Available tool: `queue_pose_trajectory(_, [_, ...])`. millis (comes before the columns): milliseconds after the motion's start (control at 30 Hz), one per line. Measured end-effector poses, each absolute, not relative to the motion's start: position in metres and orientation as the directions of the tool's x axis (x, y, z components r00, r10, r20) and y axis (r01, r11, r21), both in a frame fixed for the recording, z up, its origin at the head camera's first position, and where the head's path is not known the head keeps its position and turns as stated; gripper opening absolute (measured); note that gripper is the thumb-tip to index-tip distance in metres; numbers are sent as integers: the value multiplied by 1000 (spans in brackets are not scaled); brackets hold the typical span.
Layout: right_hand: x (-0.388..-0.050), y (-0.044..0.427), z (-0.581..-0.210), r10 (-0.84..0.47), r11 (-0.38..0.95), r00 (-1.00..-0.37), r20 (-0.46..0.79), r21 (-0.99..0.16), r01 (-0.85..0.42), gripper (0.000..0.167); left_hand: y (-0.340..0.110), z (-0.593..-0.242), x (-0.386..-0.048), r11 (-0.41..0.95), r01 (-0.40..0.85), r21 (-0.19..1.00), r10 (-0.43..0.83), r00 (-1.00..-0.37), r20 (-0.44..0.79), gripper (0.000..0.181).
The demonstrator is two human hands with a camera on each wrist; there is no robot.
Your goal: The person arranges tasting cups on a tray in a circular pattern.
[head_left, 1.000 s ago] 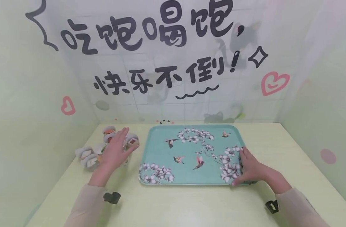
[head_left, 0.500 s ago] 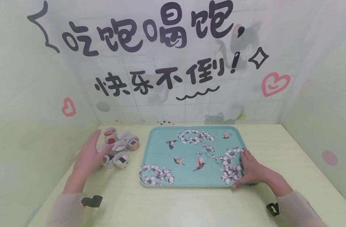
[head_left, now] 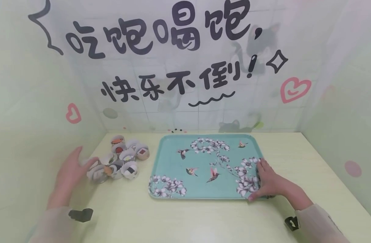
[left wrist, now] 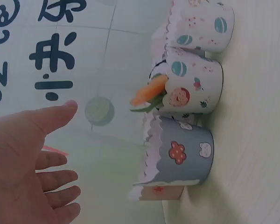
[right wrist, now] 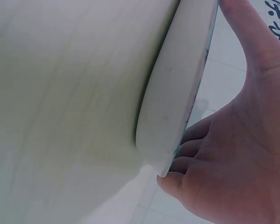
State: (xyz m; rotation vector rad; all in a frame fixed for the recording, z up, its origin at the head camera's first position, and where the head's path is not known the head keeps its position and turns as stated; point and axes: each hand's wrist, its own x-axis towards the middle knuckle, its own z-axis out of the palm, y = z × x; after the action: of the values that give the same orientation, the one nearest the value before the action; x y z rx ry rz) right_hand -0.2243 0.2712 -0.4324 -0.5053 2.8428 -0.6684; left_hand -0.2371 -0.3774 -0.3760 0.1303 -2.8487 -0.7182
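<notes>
My left hand [head_left: 69, 173] hovers at the left side of a cluster of paper baking cups [head_left: 130, 170], its fingers apart and holding nothing. In the left wrist view, the nearest cups are a blue-grey cup [left wrist: 189, 151] with a wavy rim and a white patterned cup [left wrist: 200, 79]. An orange-and-green piece [left wrist: 149, 91] sticks out of the white one. A turquoise tray [head_left: 173, 158] with flowers and birds lies flat on the table. On its right edge rests my right hand [head_left: 272, 182], fingers extended over the rim and thumb at the near corner.
Several more cups [head_left: 143, 152] crowd the table's back left, with small pieces or pictures inside them. The pale wooden table [head_left: 197, 219] is boxed in by a left panel [head_left: 21, 141], a right panel [head_left: 346, 111] and a lettered back panel [head_left: 173, 118].
My left hand has moved left from above the cups to their left side, so more of them show. The right hand, tray and visible cups look unmoved.
</notes>
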Motion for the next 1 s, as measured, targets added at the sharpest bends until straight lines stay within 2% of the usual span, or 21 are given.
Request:
queue_pose_trajectory(167, [-224,271,-431,-363,841,-925,-108,-466,-276,140,-396,-386,-240,854,-80,514,-150,-984,96,94])
queue_pose_trajectory(400, [-224,272,-429,-369,847,-924,-102,-445,-289,138,-413,-399,-247,793,-92,602,-128,-992,17,72])
queue_pose_trajectory(600, [-223,269,-427,-362,848,-926,-110,-452,-278,138,-425,-407,-252,752,-109,650,-111,-993,-38,62])
queue_pose_trajectory(867, [-222,269,-428,-358,847,-928,-103,-453,-277,140,-436,-423,-260,707,-45,706,-8,-998,-56,77])
queue_pose_trajectory(1000, [-223,270,-430,-357,848,-928,-109,-454,-273,141,-435,-428,-262,691,-19,723,20,-999,-46,75])
